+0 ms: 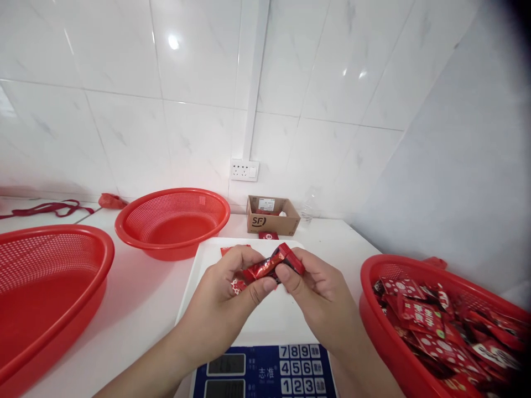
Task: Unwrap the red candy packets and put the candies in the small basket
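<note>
Both my hands are raised over the white weighing plate of an electronic scale (207, 260). My left hand (226, 298) and my right hand (317, 290) pinch a small bunch of red foil packets (271, 264) between thumbs and fingers, held just above the plate. My left hand also keeps a red packet with white dots tucked in its palm. Another red packet (228, 249) lies on the plate behind my left fingers. The scale's blue keypad panel (265, 373) is below my wrists.
A red mesh basket (371, 309) at the right holds several red packets. Two red baskets stand at the left (53, 276) and back middle (174, 221). A small cardboard box (271, 218), a loose red packet (268, 235), a clear bottle (310, 204), a wall socket (244, 169) and red ribbon (53, 208) sit by the tiled wall.
</note>
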A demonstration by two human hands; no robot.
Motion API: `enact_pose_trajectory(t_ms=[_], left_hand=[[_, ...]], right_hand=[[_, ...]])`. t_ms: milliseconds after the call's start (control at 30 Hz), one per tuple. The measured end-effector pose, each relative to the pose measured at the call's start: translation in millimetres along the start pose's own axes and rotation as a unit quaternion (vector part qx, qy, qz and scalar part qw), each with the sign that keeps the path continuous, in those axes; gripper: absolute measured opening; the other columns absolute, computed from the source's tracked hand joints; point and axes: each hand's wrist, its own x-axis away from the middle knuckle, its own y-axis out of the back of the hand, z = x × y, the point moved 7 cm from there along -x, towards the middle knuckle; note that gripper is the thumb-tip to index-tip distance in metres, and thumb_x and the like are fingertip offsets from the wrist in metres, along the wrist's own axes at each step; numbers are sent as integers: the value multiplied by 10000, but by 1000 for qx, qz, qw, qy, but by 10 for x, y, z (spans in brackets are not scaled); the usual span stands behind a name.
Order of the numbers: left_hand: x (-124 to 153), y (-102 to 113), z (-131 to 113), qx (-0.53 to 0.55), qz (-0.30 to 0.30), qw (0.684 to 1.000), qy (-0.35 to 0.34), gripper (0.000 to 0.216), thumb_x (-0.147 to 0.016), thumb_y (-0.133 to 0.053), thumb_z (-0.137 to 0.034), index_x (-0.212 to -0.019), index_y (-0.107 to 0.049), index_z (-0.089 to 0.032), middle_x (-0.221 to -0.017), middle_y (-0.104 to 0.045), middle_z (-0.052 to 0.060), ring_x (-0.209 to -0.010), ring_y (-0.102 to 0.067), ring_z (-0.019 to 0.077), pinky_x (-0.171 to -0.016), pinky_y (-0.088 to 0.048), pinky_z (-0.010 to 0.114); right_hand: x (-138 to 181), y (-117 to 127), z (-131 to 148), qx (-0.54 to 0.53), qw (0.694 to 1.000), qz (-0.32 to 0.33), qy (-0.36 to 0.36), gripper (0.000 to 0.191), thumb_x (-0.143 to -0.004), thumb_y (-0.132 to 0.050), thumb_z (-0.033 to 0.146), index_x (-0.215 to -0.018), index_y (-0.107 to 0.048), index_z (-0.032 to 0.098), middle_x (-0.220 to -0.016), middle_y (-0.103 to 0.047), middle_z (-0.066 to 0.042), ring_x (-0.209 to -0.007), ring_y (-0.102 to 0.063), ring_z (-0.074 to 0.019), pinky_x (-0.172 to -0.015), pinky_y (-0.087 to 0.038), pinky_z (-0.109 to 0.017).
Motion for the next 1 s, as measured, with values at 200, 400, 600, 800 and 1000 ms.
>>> enact_pose_trajectory(t_ms=[200, 400, 600, 800, 1000], left_hand=[[-29, 55, 75, -38, -25, 999, 22, 200, -885, -598, -354, -1057, -529, -279, -969, -585, 10, -866, -583, 181, -670, -493, 308], [-6, 302, -33, -65, -159, 982, -81, 242, -891, -612, -406, -1096, -530, -309, -1164, -566, 28, -1130, -533, 213, -775, -511, 298], [34, 353, -125, -43, -186, 973, -129, 208, -903, -612, -397, -1086, -559, -313, -1153, -594, 1, -1113, -544, 178, -867, -494, 288], [123, 411, -268, -11, -181, 970, -159, 167, -924, -596, -345, -1085, -565, -311, -1141, -591, -14, -1142, -527, 157, -962, -447, 289], [196, 499, -396, 25, -179, 969, -168, 167, -927, -584, -345, -1087, -568, -298, -1151, -584, 0, -1172, -518, 183, -989, -442, 321]], right_hand=[[-58, 59, -50, 19, 999, 4, -35, 130, -927, -541, 326, -1023, -592, 255, -879, -680, 10, -700, -597, -152, -599, -473, -265], [-99, 20, -264, 249, 960, 109, -61, 325, -967, -441, 334, -1249, -554, 219, -1015, -722, -81, -909, -662, -263, -793, -526, -449], [-136, 2, -328, 309, 942, 130, -26, 497, -960, -450, 435, -1388, -497, 186, -1469, -457, -118, -1370, -375, -294, -1082, -369, -486], [-152, 158, -629, 337, 927, 122, -112, 636, -981, -380, 481, -1496, -332, 111, -1573, -254, -181, -1467, -160, -303, -1164, -214, -510], [-46, -156, -875, 347, 908, 192, -138, 609, -973, -449, 435, -1476, -385, 99, -1536, -319, -231, -1434, -236, -378, -1135, -228, -568]])
